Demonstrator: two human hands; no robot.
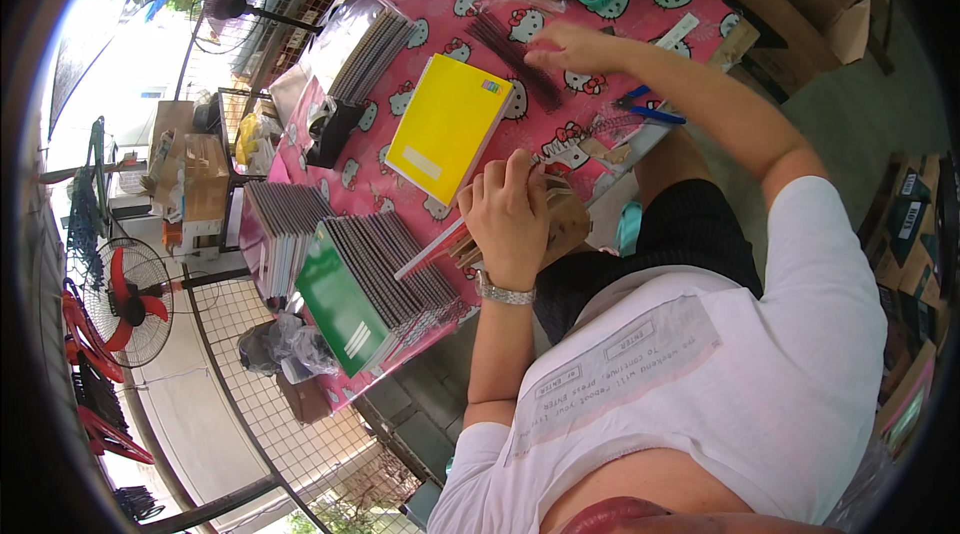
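The dark coils (pixel 512 62) lay on the desk (pixel 436 26), long ways toward its near edge, past 1 yellow book (pixel 450 129). The right hand (pixel 568 49) was nearer, bent beside them; the left hand (pixel 506 209) was curled. I couldn't tell either hold.

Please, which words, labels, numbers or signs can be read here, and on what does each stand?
White shirt: printed lines, partly readable, not copied here.
Boxes at right: labels with a few larger characters, not copied.
Yellow notebook: label too small to read.
Green notebook: white lines, too small.
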